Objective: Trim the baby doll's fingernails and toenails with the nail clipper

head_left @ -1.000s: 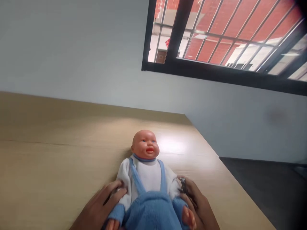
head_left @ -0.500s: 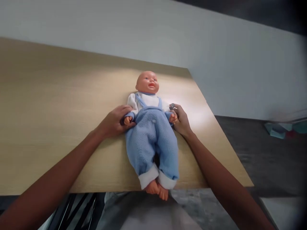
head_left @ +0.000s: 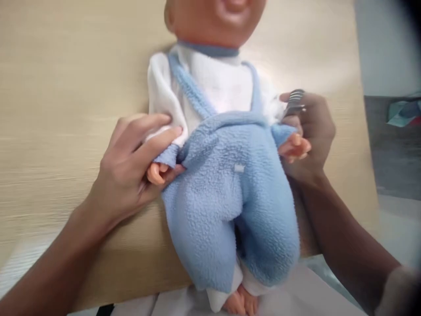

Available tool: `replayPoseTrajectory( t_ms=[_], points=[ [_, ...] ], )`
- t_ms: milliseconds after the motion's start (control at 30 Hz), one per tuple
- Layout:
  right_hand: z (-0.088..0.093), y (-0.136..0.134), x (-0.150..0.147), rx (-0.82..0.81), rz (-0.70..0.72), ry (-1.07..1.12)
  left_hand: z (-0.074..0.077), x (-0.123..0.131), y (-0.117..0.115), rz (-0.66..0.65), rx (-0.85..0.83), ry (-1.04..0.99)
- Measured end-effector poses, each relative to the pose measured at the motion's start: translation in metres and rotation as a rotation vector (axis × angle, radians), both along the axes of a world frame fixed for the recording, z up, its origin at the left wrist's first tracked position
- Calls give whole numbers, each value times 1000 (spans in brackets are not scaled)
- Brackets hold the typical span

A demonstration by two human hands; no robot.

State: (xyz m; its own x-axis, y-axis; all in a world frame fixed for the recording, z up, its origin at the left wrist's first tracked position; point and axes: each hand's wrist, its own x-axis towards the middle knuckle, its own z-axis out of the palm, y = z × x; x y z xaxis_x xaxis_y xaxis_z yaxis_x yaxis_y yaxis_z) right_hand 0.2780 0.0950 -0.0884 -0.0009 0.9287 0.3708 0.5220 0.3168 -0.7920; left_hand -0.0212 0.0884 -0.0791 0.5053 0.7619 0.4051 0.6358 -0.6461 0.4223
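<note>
A baby doll [head_left: 210, 188] lies on its back, feet toward me, in a white long-sleeved top and fuzzy blue overalls with white cuffs. The top of its head is out of frame. At its side on the left, my left hand [head_left: 128, 158] is closed around the doll's sleeved forearm, fingers over the sleeve and thumb against the overalls. My right hand [head_left: 312, 131], wearing a ring [head_left: 295, 101], grips the doll's other arm near the blue cuff. Part of that hand is hidden behind the doll's small hand.
The doll rests on a light wooden table [head_left: 66, 87], whose right edge runs down past my right arm. Beyond that edge are a grey floor [head_left: 391, 162] and a blurred teal item [head_left: 403, 113]. Pale cloth shows below the table's front edge.
The view has moved much closer, so the doll and my hands look larger and the doll's head is cut off. Both hands stay at the doll's arms; my left fingers now wrap farther over the sleeve.
</note>
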Motion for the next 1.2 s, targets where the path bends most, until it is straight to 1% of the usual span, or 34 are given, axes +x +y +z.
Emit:
replayPoseTrajectory(
  t_ms=[100, 167, 233, 367, 467, 633, 767, 867, 967, 1033, 1067, 1133, 1200],
  points=[
    [-8, 6, 5, 6, 80, 52, -4, -1, 4, -35, 22, 7],
    [-10, 11, 9, -4, 119, 57, -5, -1, 7, -54, 14, 6],
    [-10, 15, 13, 3, 143, 42, -4, -1, 10, -63, 55, 20],
    [-7, 17, 17, 12, 185, -15, -1, -2, 11, -86, 85, 75],
    [-7, 18, 17, 22, 190, -30, -1, -3, 12, -99, 97, 90],
    [-13, 20, 16, 17, 194, -11, -3, -2, 14, -98, 89, 61],
    [-15, 21, 13, 62, 148, 24, -4, -3, 11, -54, 59, 27],
    [-19, 21, 10, 71, 175, 32, -6, -4, 9, -19, 40, 19],
    [-21, 21, 12, 77, 176, 1, -6, -5, 8, -16, -13, 42],
    [-17, 27, 15, 91, 166, -55, -5, -4, 13, -12, -22, 53],
    [-11, 31, 16, 102, 159, -90, -2, -3, 17, -1, -12, 50],
    [8, 38, 17, 131, 137, -158, 7, 2, 22, 42, 21, 33],
    [33, 33, 14, 172, 122, -203, 22, 9, 18, 96, 78, 5]
  ],
)
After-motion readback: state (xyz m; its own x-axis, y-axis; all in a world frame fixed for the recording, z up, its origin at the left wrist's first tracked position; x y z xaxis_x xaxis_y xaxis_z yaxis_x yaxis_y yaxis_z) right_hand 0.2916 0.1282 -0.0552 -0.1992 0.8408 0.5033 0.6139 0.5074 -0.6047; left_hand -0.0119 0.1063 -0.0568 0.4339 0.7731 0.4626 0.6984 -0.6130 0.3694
